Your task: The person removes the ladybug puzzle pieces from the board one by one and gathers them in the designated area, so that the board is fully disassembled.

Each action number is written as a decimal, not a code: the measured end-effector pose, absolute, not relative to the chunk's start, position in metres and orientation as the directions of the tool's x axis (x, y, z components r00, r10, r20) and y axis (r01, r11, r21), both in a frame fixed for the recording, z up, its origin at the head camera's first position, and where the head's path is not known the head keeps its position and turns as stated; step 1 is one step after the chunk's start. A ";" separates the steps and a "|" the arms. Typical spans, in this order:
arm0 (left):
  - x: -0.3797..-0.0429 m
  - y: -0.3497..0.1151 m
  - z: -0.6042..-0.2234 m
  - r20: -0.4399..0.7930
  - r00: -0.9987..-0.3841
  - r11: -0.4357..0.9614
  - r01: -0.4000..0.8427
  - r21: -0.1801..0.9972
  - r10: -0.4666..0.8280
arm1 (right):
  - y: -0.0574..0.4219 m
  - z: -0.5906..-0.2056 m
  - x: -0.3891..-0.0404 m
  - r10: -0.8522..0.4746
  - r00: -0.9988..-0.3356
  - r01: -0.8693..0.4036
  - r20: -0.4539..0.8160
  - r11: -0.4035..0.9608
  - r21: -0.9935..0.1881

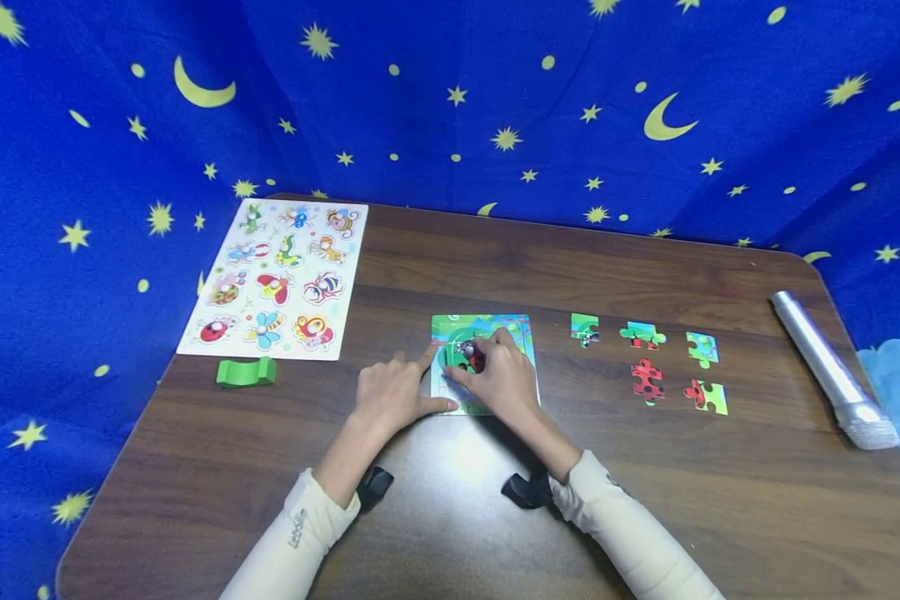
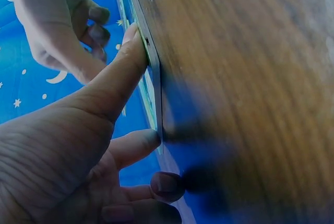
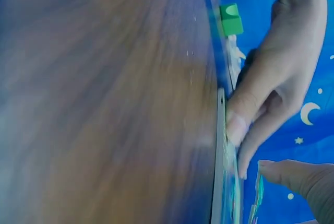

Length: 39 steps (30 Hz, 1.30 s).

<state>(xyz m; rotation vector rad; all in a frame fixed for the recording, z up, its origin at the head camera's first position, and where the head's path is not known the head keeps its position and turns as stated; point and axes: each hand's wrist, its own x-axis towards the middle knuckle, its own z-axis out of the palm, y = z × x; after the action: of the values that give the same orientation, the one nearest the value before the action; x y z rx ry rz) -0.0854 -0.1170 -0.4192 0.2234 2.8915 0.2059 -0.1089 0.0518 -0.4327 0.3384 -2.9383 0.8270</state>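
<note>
A small square picture puzzle board (image 1: 522, 327), green and blue, lies at the middle of the table. My left hand (image 1: 390, 396) steadies it at the left side, index finger and thumb stretched out. The left wrist view has that thumb (image 2: 117, 78) on the board's near edge. Above the board, my right hand (image 1: 504, 379) pinches a jigsaw piece (image 1: 476, 360) with red and black ladybug print. In the right wrist view this piece (image 3: 258, 195) is a thin, tilted edge by the right thumb, just off the board; the fingers behind it are hidden.
Several loose jigsaw pieces (image 1: 648, 382) lie right of the board. A silver microphone (image 1: 821, 358) lies near the right edge. At the left are a white insect peg board (image 1: 352, 275) and a green arched block (image 1: 246, 373). A blue star-patterned cloth (image 1: 435, 100) hangs behind the table.
</note>
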 end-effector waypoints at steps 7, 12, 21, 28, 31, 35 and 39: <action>-0.085 -0.118 -0.421 -0.222 -0.960 0.978 0.135 0.156 0.168 | 0.078 -0.430 -0.106 -0.172 -0.966 -0.246 0.194 0.847 -0.471; -0.085 -0.119 -0.420 -0.207 -0.964 0.977 0.131 0.169 0.165 | 0.103 -0.429 -0.106 -0.141 -0.973 -0.213 0.185 0.860 -0.464; -0.086 -0.120 -0.420 -0.227 -0.961 0.978 0.119 0.172 0.157 | 0.150 -0.427 -0.106 -0.053 -0.988 -0.113 0.146 0.891 -0.439; -0.085 -0.119 -0.420 -0.216 -0.962 0.974 0.130 0.186 0.169 | 0.176 -0.430 -0.105 -0.006 -0.990 -0.064 0.140 0.908 -0.415; -0.086 -0.118 -0.420 -0.210 -0.962 0.973 0.137 0.187 0.176 | 0.184 -0.430 -0.104 0.009 -0.994 -0.036 0.109 0.912 -0.409; -0.086 -0.117 -0.421 -0.214 -0.960 0.973 0.140 0.186 0.179 | 0.192 -0.429 -0.103 0.020 -0.998 -0.005 0.059 0.917 -0.399; -0.086 -0.117 -0.420 -0.222 -0.959 0.973 0.134 0.187 0.174 | 0.197 -0.429 -0.103 0.020 -0.999 0.007 0.029 0.920 -0.393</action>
<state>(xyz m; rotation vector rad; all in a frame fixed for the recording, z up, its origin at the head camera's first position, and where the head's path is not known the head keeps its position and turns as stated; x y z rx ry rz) -0.0859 -0.1165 -0.4200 0.2282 2.8831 0.2490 -0.1026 0.1966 -0.4288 -0.0217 -3.0459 0.6227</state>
